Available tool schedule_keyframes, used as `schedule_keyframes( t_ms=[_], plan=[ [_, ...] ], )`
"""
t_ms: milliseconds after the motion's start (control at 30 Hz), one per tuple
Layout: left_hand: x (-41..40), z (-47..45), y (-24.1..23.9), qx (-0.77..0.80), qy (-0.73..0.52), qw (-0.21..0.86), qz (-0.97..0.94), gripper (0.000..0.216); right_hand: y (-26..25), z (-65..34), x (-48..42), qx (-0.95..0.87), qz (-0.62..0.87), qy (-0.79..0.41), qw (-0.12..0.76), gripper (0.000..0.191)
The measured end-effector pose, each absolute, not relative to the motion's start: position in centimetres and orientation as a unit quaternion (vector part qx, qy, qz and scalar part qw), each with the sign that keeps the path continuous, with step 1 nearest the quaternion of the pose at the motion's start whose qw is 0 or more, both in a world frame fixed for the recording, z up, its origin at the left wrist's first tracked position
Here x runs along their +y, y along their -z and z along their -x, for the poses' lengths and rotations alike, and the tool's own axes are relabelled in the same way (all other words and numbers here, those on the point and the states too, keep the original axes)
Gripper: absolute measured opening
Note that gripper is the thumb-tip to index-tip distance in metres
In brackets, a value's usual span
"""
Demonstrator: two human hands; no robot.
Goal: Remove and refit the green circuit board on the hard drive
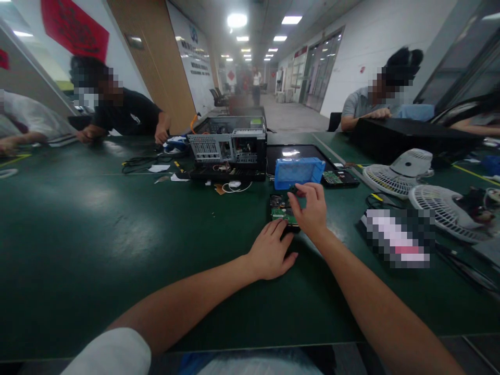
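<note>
A hard drive [279, 208] lies board side up on the green table [117, 234], its green circuit board showing. My left hand [271, 251] rests flat on the table with its fingertips pressed on the drive's near edge. My right hand [310, 208] hovers over the drive's right side, thumb and fingers pinched together at its far corner; whatever they grip is too small to make out. A blue plastic box [299, 172] stands just beyond the drive.
An open computer case [228, 146] sits behind, with a dark panel [297, 153] and a second drive [339, 178] to its right. White fan grilles [398, 174] and cables lie at the right. Other people sit along the left and the far right.
</note>
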State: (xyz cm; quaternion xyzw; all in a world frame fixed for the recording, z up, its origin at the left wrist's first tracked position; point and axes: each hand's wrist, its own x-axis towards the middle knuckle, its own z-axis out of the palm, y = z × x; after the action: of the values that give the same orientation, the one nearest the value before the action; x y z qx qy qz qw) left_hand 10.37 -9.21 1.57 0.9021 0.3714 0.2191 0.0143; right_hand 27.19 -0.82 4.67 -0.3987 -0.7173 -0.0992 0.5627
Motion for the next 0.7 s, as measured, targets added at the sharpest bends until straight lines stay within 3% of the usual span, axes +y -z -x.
schedule_keyframes(
  t_ms=[700],
  plan=[
    [-9.24, -10.35, -1.62, 0.376, -0.214, 0.008, -0.901, 0.05, -4.63, -27.32, -0.75, -0.734, 0.38, 0.117, 0.55, 0.03]
  ],
)
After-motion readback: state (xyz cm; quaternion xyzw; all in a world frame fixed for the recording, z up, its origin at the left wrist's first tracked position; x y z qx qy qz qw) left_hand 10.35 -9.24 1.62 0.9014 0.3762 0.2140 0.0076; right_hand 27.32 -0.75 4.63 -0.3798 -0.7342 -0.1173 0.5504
